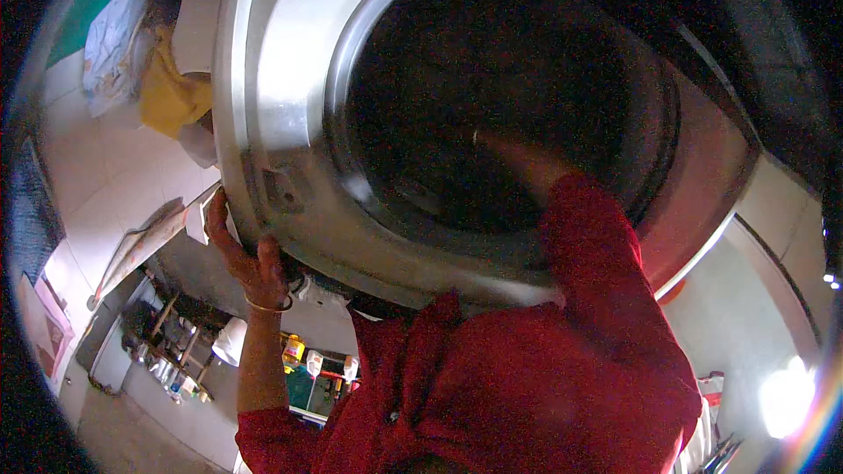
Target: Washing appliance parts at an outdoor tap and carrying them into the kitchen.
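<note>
In front of me a large metal housing [408, 257] has a wide round opening with a shiny inner ring [339, 79]. It may be a washing machine; the dark picture does not settle it. The inside [487, 66] is almost black. My right arm, in a red sleeve, reaches over the front edge into the opening. My right hand [490, 139] is faint in the dark, so its fingers and anything in them cannot be made out. My left hand [249, 266], with a bangle at the wrist, grips the housing's outer left edge, thumb and fingers on either side.
At the upper left a yellow cloth [164, 89] and a pale patterned cloth [115, 39] lie on a tiled surface [105, 191]. Below my left arm are a cluttered rack [171, 355], a white container [230, 341] and a yellow bottle [293, 350]. A bright light [787, 400] glares lower right.
</note>
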Demonstrator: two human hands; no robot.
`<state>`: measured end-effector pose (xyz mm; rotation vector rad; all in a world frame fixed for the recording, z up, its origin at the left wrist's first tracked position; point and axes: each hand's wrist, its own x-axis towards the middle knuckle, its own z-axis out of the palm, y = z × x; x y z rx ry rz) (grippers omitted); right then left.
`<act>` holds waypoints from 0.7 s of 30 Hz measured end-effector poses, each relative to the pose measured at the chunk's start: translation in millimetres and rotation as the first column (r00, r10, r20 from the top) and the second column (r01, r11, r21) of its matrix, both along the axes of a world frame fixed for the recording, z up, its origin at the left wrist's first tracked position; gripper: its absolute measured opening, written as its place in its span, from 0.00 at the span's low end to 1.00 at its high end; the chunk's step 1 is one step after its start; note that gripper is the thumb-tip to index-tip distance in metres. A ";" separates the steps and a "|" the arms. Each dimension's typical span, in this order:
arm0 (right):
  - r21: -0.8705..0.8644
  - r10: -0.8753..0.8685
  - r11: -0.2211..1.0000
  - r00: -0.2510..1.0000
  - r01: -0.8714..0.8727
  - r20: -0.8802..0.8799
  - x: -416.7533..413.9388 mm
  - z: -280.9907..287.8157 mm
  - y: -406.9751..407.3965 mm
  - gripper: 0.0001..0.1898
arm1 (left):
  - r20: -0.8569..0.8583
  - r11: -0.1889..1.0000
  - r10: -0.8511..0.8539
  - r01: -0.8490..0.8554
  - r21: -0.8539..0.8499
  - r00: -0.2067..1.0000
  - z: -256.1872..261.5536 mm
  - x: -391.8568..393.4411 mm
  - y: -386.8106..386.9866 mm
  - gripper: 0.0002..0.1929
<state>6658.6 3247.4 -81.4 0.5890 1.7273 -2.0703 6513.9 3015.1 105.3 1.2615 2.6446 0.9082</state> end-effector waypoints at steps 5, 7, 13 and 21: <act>-0.004 0.000 1.000 1.000 0.000 0.018 -3.8 13.9 -10.1 0.28 | -0.003 1.000 -0.023 0.023 0.019 1.000 -3.3 4.1 1.3 0.36; -0.003 -0.003 1.000 1.000 0.003 0.027 -7.2 17.8 -14.1 0.28 | 0.006 0.999 -0.029 0.028 0.038 1.000 -4.2 4.9 1.2 0.36; 0.012 -0.031 0.999 0.997 0.030 0.070 -23.1 15.9 -7.2 0.27 | 0.034 0.997 0.072 -0.072 -0.022 0.997 -3.2 4.8 -2.8 0.39; 0.027 -0.054 0.998 0.992 0.051 0.117 -21.0 24.8 -8.3 0.26 | 0.052 1.000 0.007 -0.006 -0.023 0.999 3.1 3.9 2.7 0.41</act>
